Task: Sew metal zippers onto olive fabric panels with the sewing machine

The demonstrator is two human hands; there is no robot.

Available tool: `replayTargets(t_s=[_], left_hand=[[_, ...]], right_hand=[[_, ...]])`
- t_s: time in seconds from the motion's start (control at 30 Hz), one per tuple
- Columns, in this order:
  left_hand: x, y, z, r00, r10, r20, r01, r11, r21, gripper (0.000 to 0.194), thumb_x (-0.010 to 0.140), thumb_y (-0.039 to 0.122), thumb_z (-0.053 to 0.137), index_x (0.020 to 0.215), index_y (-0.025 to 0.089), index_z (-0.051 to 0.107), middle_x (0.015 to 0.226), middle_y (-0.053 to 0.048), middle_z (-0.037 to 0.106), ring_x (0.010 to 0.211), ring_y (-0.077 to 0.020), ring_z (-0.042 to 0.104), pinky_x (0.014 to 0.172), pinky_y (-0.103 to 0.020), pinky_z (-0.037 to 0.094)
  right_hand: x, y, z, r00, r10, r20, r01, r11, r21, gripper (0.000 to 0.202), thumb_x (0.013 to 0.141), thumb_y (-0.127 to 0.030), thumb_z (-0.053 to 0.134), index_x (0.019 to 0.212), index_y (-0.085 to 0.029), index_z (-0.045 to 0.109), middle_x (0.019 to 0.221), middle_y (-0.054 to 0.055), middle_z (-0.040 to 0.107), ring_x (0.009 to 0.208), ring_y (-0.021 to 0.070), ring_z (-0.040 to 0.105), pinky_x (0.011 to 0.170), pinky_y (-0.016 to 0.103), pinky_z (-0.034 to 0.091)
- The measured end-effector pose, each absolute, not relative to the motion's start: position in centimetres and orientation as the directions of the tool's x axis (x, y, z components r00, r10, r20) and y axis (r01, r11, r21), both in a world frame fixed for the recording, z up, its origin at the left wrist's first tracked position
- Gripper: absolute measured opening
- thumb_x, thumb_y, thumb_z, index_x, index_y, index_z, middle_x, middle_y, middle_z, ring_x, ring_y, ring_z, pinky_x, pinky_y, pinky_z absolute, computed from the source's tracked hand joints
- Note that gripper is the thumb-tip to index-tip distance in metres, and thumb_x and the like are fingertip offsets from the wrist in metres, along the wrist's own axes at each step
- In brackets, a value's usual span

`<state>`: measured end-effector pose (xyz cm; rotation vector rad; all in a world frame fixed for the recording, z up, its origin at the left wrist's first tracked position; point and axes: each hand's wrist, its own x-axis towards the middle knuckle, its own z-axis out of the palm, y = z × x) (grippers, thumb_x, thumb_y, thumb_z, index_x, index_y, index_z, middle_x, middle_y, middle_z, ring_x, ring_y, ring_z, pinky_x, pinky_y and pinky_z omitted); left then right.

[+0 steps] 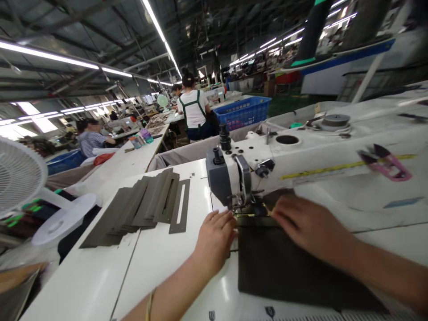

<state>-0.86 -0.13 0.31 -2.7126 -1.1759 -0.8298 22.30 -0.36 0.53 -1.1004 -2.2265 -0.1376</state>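
Observation:
A dark olive fabric panel (287, 267) lies on the white sewing table, its far edge under the presser foot (256, 206) of the sewing machine (234, 171). Along that edge runs a narrow strip with gold-coloured teeth, which looks like a zipper (249, 215). My left hand (214, 238) is closed at the zipper's left end, fingers bent and pressed together, the fingertips partly hidden. On the other side of the foot, my right hand (301, 218) pinches the zipper's right end. Its forearm, slightly blurred, crosses above the panel.
Left of the machine lies a fanned stack of dark panels (140, 205), the nearest with a long slot. Pink-handled thread snips (389, 165) lie on the machine arm. A white fan (63, 209) stands at left. Beyond are a blue basket (242, 111) and co-workers (194, 109).

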Motion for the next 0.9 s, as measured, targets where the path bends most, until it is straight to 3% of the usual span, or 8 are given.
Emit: replayTargets(t_s=[0.07,0.13,0.23,0.4,0.57,0.7,0.8,0.9], left_hand=[[-0.9,0.5,-0.4,0.619,0.629,0.47,0.683,-0.727,0.075,0.014,0.087,0.014,0.049,0.096,0.014,0.061,0.103,-0.01,0.066,0.096,-0.0217,0.062,0.091,-0.042,0.045],[-0.5,0.7,-0.7,0.576,0.693,0.433,0.73,-0.675,0.108,0.014,0.085,0.011,0.051,0.092,0.016,0.062,0.099,-0.008,0.068,0.089,-0.0187,0.064,0.092,-0.039,0.043],[0.3,0.5,-0.2,0.431,0.819,0.379,0.824,-0.529,0.206,0.011,0.084,0.013,0.055,0.084,0.018,0.064,0.084,-0.003,0.071,0.074,-0.0163,0.065,0.084,-0.034,0.045],[0.5,0.8,0.9,0.343,0.859,0.38,0.869,-0.444,0.218,0.011,0.081,0.015,0.059,0.076,0.019,0.068,0.068,-0.002,0.069,0.064,-0.02,0.063,0.065,-0.032,0.046],[0.4,0.7,0.4,0.363,0.841,0.4,0.852,-0.474,0.222,0.011,0.081,0.013,0.06,0.076,0.02,0.067,0.071,0.001,0.069,0.068,-0.016,0.063,0.07,-0.029,0.044],[0.7,0.1,-0.4,0.401,0.802,0.443,0.839,-0.516,0.175,0.007,0.081,0.015,0.061,0.077,0.019,0.064,0.077,-0.001,0.067,0.073,-0.0166,0.061,0.074,-0.032,0.043],[0.8,-0.1,-0.9,0.45,0.741,0.499,0.83,-0.553,0.073,0.006,0.083,0.014,0.058,0.08,0.018,0.062,0.08,-0.003,0.064,0.073,-0.0174,0.058,0.074,-0.035,0.044],[0.7,-0.3,-1.2,0.484,0.719,0.499,0.83,-0.558,-0.001,0.009,0.085,0.012,0.055,0.087,0.018,0.061,0.088,-0.005,0.062,0.08,-0.0192,0.058,0.078,-0.037,0.045]], right_hand=[[21.4,-2.4,-0.2,-0.538,0.621,0.57,0.669,0.726,-0.159,0.028,0.091,-0.019,0.037,0.076,-0.016,0.061,0.085,0.008,0.061,0.078,0.0179,0.056,0.07,0.032,0.047],[20.6,-3.6,-0.7,-0.589,0.595,0.547,0.636,0.759,-0.14,0.028,0.089,-0.014,0.037,0.074,-0.016,0.06,0.084,0.01,0.062,0.079,0.0199,0.056,0.07,0.033,0.046],[19.6,-2.9,-0.4,-0.562,0.727,0.394,0.74,0.655,-0.152,0.023,0.087,-0.017,0.043,0.071,-0.016,0.059,0.073,0.007,0.061,0.069,0.0201,0.057,0.063,0.033,0.044],[17.6,0.0,0.3,-0.483,0.849,0.216,0.84,0.519,-0.162,0.021,0.086,-0.03,0.05,0.095,-0.015,0.063,0.074,0.008,0.067,0.064,0.0227,0.063,0.054,0.031,0.041],[16.9,-0.3,-0.6,-0.527,0.818,0.23,0.809,0.566,-0.161,0.024,0.088,-0.026,0.047,0.107,-0.018,0.06,0.079,0.005,0.069,0.065,0.0192,0.064,0.055,0.028,0.041],[17.6,-0.8,-0.7,-0.607,0.747,0.271,0.738,0.657,-0.157,0.018,0.087,-0.02,0.047,0.095,-0.019,0.063,0.074,0.003,0.066,0.061,0.0173,0.061,0.054,0.028,0.041],[17.7,-0.5,-0.7,-0.586,0.662,0.467,0.716,0.693,-0.083,0.017,0.086,-0.018,0.047,0.082,-0.018,0.064,0.071,0.004,0.064,0.064,0.0192,0.06,0.061,0.032,0.044],[17.5,0.2,-1.3,-0.514,0.605,0.607,0.75,0.661,-0.023,0.02,0.084,-0.014,0.047,0.096,-0.013,0.063,0.092,0.011,0.066,0.089,0.0254,0.059,0.082,0.041,0.045]])
